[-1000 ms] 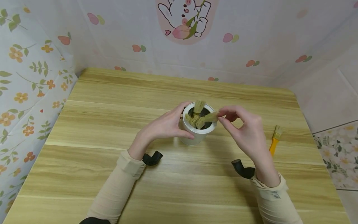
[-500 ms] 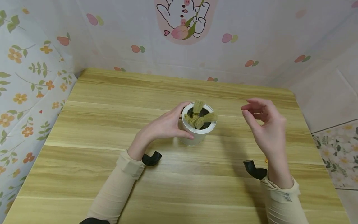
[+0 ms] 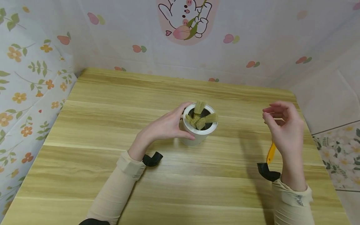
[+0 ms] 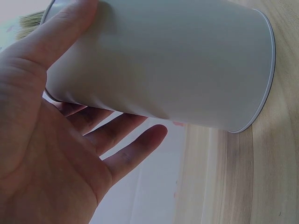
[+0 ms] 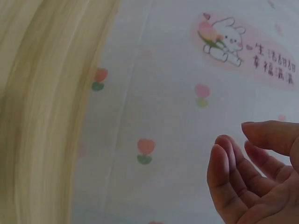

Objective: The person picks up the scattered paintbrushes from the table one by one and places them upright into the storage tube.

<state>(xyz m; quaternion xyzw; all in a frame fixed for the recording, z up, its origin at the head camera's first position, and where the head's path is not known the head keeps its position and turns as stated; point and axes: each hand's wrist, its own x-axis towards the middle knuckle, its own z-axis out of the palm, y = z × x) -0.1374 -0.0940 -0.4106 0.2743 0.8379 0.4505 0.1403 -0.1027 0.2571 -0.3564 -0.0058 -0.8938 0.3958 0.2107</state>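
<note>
A white can (image 3: 197,137) stands upright on the table, filling much of the left wrist view. Several paintbrushes (image 3: 199,108) rest in it, bristles up and fanned past the rim; their handles are hidden inside. My left hand (image 3: 166,125) holds the can from the left, thumb across the near side and fingers behind. Over the right part of the table hovers my right hand (image 3: 287,128), fingers loosely bent with a gap to the thumb and nothing between them. Beneath it lies another paintbrush, its orange handle (image 3: 271,153) showing and its bristles covered by the hand.
The wood-grain table (image 3: 197,193) reaches back to a patterned curtain (image 3: 112,34) at the rear, with floral cloth (image 3: 33,93) along the left. Black curved pieces (image 3: 152,159) stick out beside both wrists.
My right hand has let go of a paintbrush's bristles in the can and moved right, over the loose paintbrush. The left hand and the can stay in place.
</note>
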